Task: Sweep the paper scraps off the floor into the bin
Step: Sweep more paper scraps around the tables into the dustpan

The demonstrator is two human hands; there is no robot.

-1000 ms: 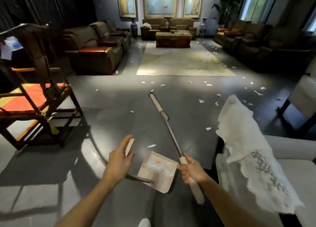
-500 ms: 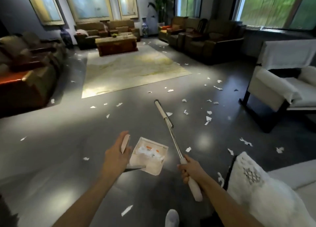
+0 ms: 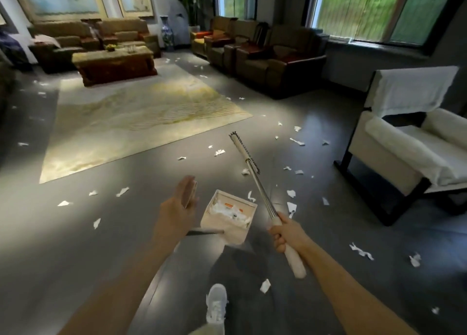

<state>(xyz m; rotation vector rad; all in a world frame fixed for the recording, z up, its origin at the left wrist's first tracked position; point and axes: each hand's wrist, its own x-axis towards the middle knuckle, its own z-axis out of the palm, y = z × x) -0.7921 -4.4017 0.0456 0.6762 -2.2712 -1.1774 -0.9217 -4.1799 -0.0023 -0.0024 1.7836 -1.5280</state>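
Observation:
My left hand grips the handle of a cream dustpan, which hangs just above the grey floor and holds several white scraps. My right hand is wrapped round the cream grip of a broom. Its metal shaft points forward and up, with the brush head lifted off the floor. Several paper scraps lie scattered around and ahead, mostly to the right. No bin is in view.
A white armchair on a dark frame stands close on the right. A pale rug covers the floor ahead left, with a wooden coffee table and brown sofas beyond. My shoe steps forward below.
The view has swung to the right and I have stepped forward. The broom head has risen off the floor. Both hands keep their holds.

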